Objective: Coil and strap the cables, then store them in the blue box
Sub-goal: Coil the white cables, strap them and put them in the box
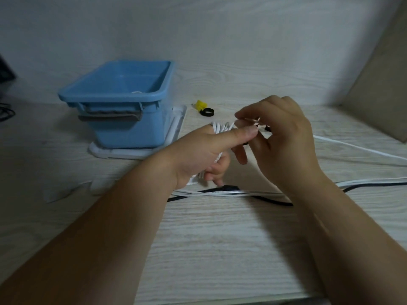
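One coil of white cable [221,128], mostly hidden, gripped in left hand [198,155] above pale wooden table [220,238], right hand [284,137] pinching one thin black strap [267,128], barely visible, one blue plastic box [123,102] at left, loose white cable [352,146] and loose black cable [272,200] cut off at right.

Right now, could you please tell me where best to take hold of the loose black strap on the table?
The black strap lies flat as an open ring, the yellow strap crowding its far-left side; I'd pinch its near-right rim from above, one fingertip inside.
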